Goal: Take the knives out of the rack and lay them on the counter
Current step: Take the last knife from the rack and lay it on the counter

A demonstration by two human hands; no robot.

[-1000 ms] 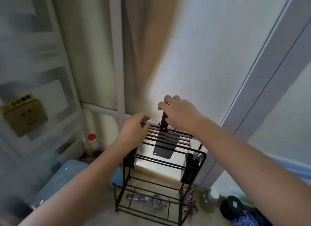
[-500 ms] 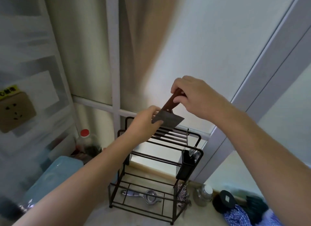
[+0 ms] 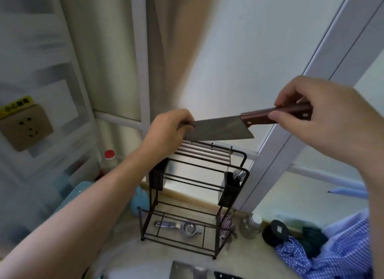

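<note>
A cleaver [image 3: 220, 129] is held level in the air directly above the rack [image 3: 199, 187], clear of its top bars. The right hand [image 3: 324, 116] grips the reddish-brown handle [image 3: 276, 116]; the left hand [image 3: 166, 129] pinches the far end of the blade. The rack stands on the counter [image 3: 128, 256] near its back edge, a metal squeezer [image 3: 182, 226] lying inside its base.

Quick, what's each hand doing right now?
Left hand: closed, pinching the far end of the cleaver blade.
Right hand: closed on the cleaver's brown handle.
</note>
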